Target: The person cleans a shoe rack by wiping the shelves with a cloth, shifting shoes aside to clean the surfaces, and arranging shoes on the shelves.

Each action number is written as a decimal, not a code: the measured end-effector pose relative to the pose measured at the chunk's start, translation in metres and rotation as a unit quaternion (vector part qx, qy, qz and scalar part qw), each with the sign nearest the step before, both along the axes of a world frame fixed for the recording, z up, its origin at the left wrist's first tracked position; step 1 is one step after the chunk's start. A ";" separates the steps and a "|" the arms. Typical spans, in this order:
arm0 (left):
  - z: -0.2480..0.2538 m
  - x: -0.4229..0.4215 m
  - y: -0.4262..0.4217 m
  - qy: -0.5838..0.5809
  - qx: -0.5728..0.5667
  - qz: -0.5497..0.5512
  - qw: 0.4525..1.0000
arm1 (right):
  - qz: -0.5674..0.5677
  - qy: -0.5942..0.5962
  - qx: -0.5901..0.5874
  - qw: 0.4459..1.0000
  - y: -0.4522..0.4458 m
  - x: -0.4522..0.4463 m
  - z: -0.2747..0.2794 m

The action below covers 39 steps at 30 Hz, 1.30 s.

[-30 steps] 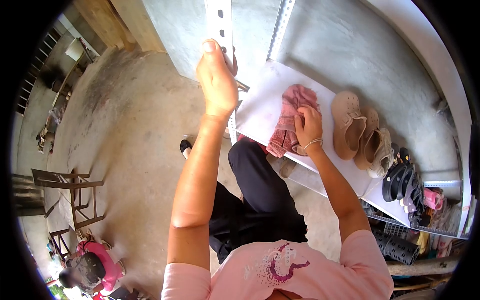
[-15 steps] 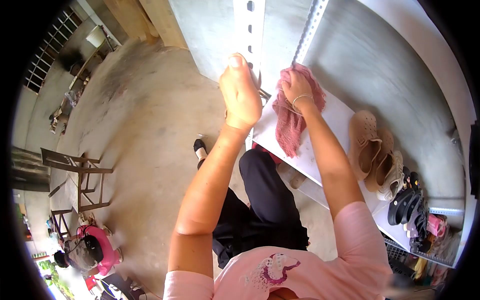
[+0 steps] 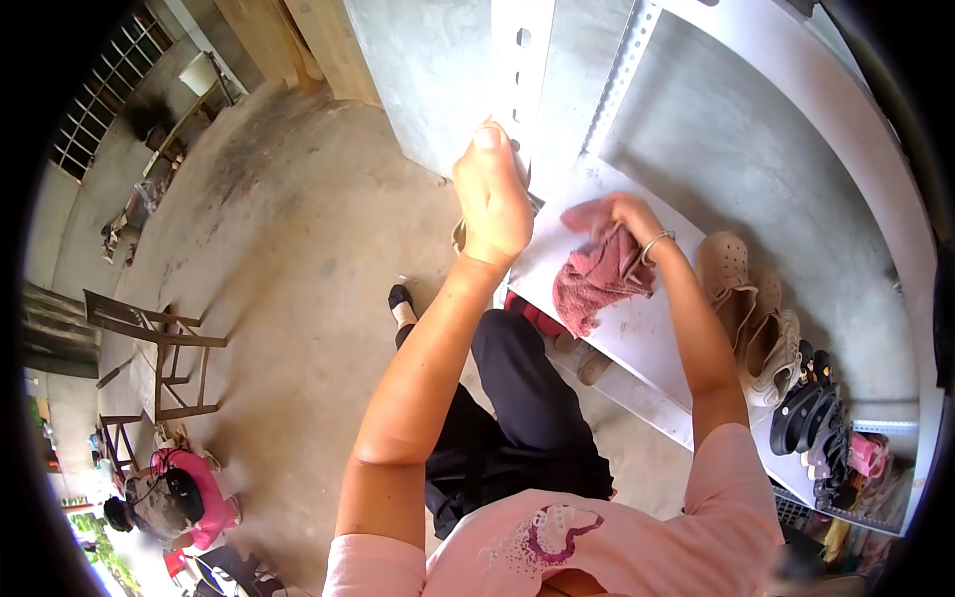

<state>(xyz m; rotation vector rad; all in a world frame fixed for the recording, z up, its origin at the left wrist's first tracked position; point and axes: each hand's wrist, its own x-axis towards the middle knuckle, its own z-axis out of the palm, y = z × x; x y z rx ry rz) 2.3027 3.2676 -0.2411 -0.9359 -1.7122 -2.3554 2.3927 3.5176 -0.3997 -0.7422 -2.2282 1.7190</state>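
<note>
My left hand point(image 3: 492, 199) is closed in a fist, thumb on top, in front of the rack's white perforated post point(image 3: 519, 60). Small edges of something show behind the fingers, but what it is stays hidden. Over the white shelf point(image 3: 637, 363), my right hand point(image 3: 633, 217) grips a dusky pink cloth point(image 3: 602, 284). The cloth is bunched under the palm, and one blurred flap sticks out past the fingers. A bracelet circles the right wrist.
Beige clogs point(image 3: 724, 269), pale sneakers point(image 3: 776, 358) and black clogs point(image 3: 791, 413) line the shelf to the right. More shoes sit on the lower shelf point(image 3: 594, 368). A wooden chair point(image 3: 159, 338) stands left on the concrete floor, near a person in pink point(image 3: 204, 497).
My right hand has drawn the cloth back from the shelf's far corner, and the cloth is now more bunched. My left hand keeps its fist, shifted slightly right in view.
</note>
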 end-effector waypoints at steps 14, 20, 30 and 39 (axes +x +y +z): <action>0.004 0.005 0.002 0.122 -0.020 0.041 0.992 | 0.013 0.028 0.565 0.825 0.038 -0.070 -0.015; -0.004 0.005 0.011 0.070 -0.007 0.035 0.997 | 0.054 0.140 0.503 0.851 0.038 -0.068 -0.036; -0.010 -0.002 0.017 0.163 -0.002 0.095 0.982 | 0.101 0.010 0.439 0.893 0.022 -0.079 -0.024; -0.004 0.001 0.007 0.120 -0.046 0.039 0.991 | 0.071 0.148 0.565 0.808 -0.075 -0.001 -0.002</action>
